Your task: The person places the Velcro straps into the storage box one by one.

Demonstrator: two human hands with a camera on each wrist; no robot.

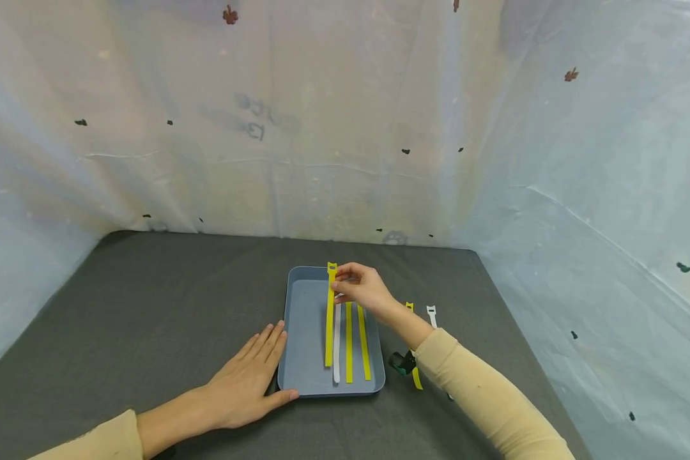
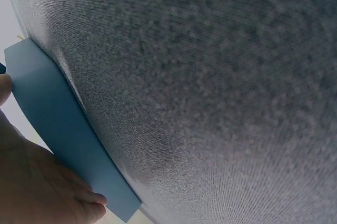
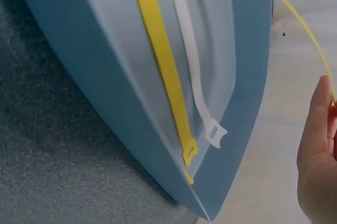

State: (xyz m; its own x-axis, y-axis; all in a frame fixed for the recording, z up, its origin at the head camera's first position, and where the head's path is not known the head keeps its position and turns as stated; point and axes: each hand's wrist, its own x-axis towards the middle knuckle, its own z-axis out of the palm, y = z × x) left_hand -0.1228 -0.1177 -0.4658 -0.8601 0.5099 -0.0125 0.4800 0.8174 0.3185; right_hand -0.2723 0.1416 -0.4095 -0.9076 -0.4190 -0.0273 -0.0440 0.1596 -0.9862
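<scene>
A blue-grey tray lies on the dark cloth. My right hand pinches a yellow hook-and-loop cable tie near its slotted head, above the tray; in the right wrist view this held tie bows in a curve. To its right in the tray lie a white cable tie and two yellow cable ties, one in the middle and one farther right, roughly side by side. My left hand, fingers extended, rests against the tray's left side, its thumb at the near corner.
Right of the tray, partly hidden under my right forearm, lie another yellow cable tie and another white cable tie. A small dark device sits at my right wrist. Pale sheeting walls in the dark cloth-covered table.
</scene>
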